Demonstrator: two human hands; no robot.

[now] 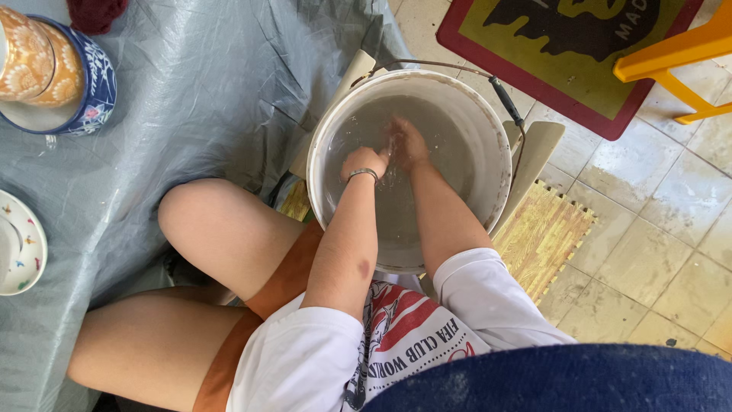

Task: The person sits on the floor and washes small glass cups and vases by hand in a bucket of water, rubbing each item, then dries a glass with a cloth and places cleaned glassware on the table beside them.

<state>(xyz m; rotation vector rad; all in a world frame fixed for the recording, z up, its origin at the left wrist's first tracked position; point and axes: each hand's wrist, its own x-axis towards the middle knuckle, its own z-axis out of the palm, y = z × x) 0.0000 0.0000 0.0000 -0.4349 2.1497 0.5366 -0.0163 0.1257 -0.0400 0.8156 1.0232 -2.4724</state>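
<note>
Both of my hands are down in a white bucket point(326, 130) of cloudy water that stands on the floor in front of me. My left hand point(364, 162), with a metal bracelet on its wrist, is curled into a fist at the water's surface. Just to its right, my right hand point(408, 145) is dipped under the water and touches the left one. Ripples blur its fingers, and I cannot tell whether anything is held between the hands. The bucket's wire handle point(503, 98) lies back over the far rim.
A grey plastic sheet point(198, 84) covers the surface on the left, bearing a blue patterned bowl point(95, 91) with orange cups and a white painted plate point(23, 244). A wood-pattern foam mat point(541, 236), tiled floor, a red-edged rug point(579, 53) and a yellow chair leg point(679, 53) lie right.
</note>
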